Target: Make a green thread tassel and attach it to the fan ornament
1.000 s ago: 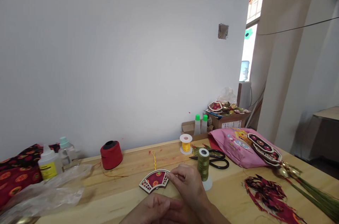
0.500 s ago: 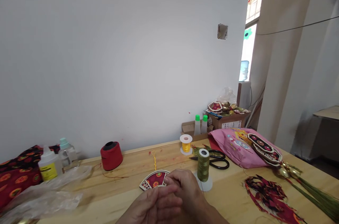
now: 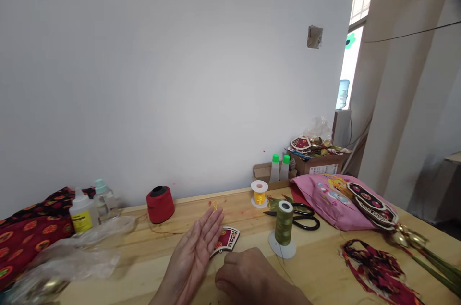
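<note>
My left hand is stretched out flat with the fingers together, lying over the left part of a fan-shaped red and white ornament on the wooden table. Only the ornament's right end shows past the fingers. A bit of yellow cord pokes out beyond my fingertips. My right hand sits closed, knuckles up, just below the ornament; what its fingers hold, if anything, is hidden. A green thread spool stands right of it.
A red spool, a yellow spool and black scissors lie further back. Glue bottles, red patterned cloth and clear plastic are at left. A pink bag, ornaments and cloth scraps are at right.
My left hand has opened and moved up over the ornament, covering most of it. My right hand has pulled back toward me. The camera has tilted slightly left.
</note>
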Tool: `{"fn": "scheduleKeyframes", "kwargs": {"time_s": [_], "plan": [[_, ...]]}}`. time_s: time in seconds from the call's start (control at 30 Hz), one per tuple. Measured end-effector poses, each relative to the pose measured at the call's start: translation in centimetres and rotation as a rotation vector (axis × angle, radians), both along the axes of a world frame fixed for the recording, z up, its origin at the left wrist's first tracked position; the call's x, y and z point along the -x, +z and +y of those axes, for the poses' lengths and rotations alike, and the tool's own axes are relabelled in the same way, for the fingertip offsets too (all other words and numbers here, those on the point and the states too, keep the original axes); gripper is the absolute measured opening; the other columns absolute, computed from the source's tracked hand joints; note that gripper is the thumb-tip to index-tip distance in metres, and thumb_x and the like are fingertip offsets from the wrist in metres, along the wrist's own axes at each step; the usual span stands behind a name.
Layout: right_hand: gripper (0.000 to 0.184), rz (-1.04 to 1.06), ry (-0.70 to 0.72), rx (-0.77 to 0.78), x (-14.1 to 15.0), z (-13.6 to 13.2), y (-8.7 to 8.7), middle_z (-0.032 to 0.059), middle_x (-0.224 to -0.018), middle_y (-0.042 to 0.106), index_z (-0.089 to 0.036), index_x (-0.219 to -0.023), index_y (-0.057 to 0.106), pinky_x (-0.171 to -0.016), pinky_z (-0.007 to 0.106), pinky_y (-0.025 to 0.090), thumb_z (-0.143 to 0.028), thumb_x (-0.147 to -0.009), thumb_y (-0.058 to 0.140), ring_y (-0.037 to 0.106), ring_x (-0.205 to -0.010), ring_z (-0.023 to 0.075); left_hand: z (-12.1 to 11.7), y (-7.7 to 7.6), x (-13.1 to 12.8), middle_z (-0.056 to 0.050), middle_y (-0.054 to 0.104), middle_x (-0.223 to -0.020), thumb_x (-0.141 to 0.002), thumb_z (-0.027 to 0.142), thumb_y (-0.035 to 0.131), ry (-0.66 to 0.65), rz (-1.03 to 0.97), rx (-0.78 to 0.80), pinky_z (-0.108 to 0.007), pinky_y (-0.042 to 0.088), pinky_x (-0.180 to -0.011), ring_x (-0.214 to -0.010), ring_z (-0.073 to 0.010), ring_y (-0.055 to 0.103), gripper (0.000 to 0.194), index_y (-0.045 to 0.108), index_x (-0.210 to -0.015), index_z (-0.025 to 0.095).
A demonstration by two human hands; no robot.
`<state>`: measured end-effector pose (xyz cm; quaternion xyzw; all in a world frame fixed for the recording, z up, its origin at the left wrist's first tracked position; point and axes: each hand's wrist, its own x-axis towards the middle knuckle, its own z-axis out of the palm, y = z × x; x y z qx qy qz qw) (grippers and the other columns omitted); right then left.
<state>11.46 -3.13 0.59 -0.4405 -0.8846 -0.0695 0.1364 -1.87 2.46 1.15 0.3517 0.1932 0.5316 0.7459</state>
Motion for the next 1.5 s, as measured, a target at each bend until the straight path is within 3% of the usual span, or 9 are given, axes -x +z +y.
{"fn": "scheduleKeyframes", "kwargs": {"time_s": [0.13,0.3,0.4,0.53,0.63,0.93,1.27,1.43,1.5], "plan": [[0.012,0.065,0.027,-0.129,-0.2,-0.4,0.2,-0.0063,-0.06,0.06,-0.022,-0.063,0.056,-0.038,0.022,0.022,-0.024,-0.075,0.054,0.049,-0.048,0.009,-0.4,0.1,-0.4,-0.013,0.061,-0.109,-0.084,0.016,0.04,-0.064,0.016,0.091,-0.042,0.022,-0.102,-0.107,-0.0229,0.051,0.025,0.058,-0.102,0.011],[0.009,0.378,0.075,-0.179,-0.8,-0.7,0.8,-0.0026,-0.077,0.063,-0.019,-0.076,0.058,-0.055,0.018,0.037,-0.02,-0.079,0.049,0.057,-0.067,0.0099,-1.6,-0.2,-0.8,-0.013,0.064,-0.104,-0.085,0.027,0.04,-0.275,0.104,0.12,-0.031,0.036,-0.09,-0.102,-0.0205,0.054,0.031,0.054,-0.107,0.011],[0.012,0.546,0.046,-0.156,-1.4,-0.4,0.7,-0.0007,-0.081,0.062,-0.02,-0.084,0.059,-0.062,0.017,0.038,-0.018,-0.08,0.049,0.056,-0.073,0.0102,-2.6,0.2,-1.0,-0.012,0.067,-0.098,-0.085,0.026,0.039,-0.4,0.156,0.108,-0.031,0.043,-0.077,-0.091,-0.0195,0.06,0.029,0.057,-0.103,0.013],[0.012,0.615,-0.126,-0.125,-1.8,0.0,0.6,-0.0019,-0.064,0.055,-0.023,-0.079,0.063,-0.05,0.019,0.033,-0.021,-0.079,0.052,0.051,-0.056,0.0095,-3.0,0.8,-1.0,-0.011,0.068,-0.092,-0.086,0.028,0.037,-0.539,0.195,0.082,-0.034,0.044,-0.072,-0.09,-0.0221,0.06,0.029,0.063,-0.087,0.015],[0.011,0.654,-0.209,-0.073,-2.0,0.3,0.7,-0.0026,-0.058,0.051,-0.022,-0.071,0.065,-0.048,0.019,0.031,-0.02,-0.076,0.056,0.048,-0.053,0.0092,-2.9,0.8,-0.9,-0.011,0.067,-0.092,-0.086,0.03,0.036,-0.618,0.231,0.083,-0.033,0.044,-0.071,-0.091,-0.0224,0.059,0.031,0.062,-0.092,0.016],[0.008,0.871,-0.148,0.121,-1.8,0.5,0.4,-0.003,-0.055,0.051,-0.019,-0.068,0.068,-0.047,0.018,0.03,-0.019,-0.07,0.06,0.044,-0.051,0.0081,-3.3,0.0,-0.8,-0.016,0.066,-0.094,-0.079,0.034,0.049,-0.765,0.242,0.071,-0.031,0.044,-0.066,-0.086,-0.0253,0.061,0.035,0.057,-0.106,0.014],[0.013,1.105,-0.143,0.218,-1.5,0.4,1.0,-0.0019,-0.053,0.049,-0.014,-0.064,0.068,-0.046,0.018,0.03,-0.019,-0.07,0.057,0.041,-0.05,0.0079,-3.0,0.1,-0.6,-0.018,0.066,-0.097,-0.085,0.028,0.037,-0.729,0.218,0.086,-0.03,0.045,-0.071,-0.088,-0.0229,0.062,0.033,0.06,-0.1,0.009],[0.016,1.235,-0.11,0.196,-1.6,0.1,1.6,-0.003,-0.051,0.043,-0.012,-0.06,0.064,-0.043,0.018,0.029,-0.023,-0.069,0.055,0.036,-0.047,0.0075,-0.8,-0.5,-0.1,-0.013,0.061,-0.11,-0.087,0.024,0.034,-0.31,-0.016,0.08,-0.032,0.038,-0.092,-0.105,-0.0208,0.052,0.033,0.062,-0.099,0.011],[0.014,1.135,-0.199,0.205,-1.6,0.2,1.4,-0.0036,-0.049,0.042,-0.013,-0.055,0.06,-0.042,0.019,0.028,-0.017,-0.067,0.053,0.035,-0.045,0.0075,0.1,-0.5,0.4,-0.012,0.058,-0.114,-0.089,0.028,0.027,-0.256,-0.171,0.012,-0.031,0.04,-0.092,-0.107,-0.0195,0.05,0.04,0.059,-0.104,0.011]]}}
